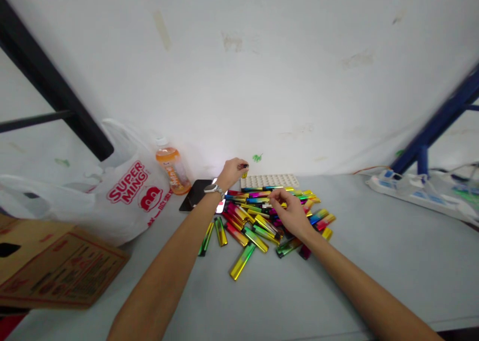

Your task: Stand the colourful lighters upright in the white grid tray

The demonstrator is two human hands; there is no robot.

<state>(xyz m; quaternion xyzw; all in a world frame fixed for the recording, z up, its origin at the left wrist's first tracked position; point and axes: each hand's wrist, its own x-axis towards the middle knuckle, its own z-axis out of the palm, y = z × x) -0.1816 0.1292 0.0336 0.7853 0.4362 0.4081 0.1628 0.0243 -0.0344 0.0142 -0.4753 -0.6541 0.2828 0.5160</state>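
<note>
My left hand (pixel 232 172), with a watch (pixel 211 187) on its wrist, is closed on a small lighter (pixel 245 174) with a black end and a yellow end. It is raised over the left end of a pale tray with rows of holes (pixel 275 181). My right hand (pixel 291 210) hovers over a pile of shiny multicoloured lighters (pixel 255 238), thumb and fingers curled together. What those fingers pinch, if anything, is too small to make out. The lighters lie in many directions in front of the tray, and my right hand hides some of them.
A dark tablet or phone (pixel 194 195) lies left of the pile. Farther left stand an orange drink bottle (pixel 174 171), a white plastic bag (pixel 108 206) and a cardboard box (pixel 63 268). A white power strip (pixel 415 195) lies at right by a blue metal frame (pixel 422 159). The wall runs behind.
</note>
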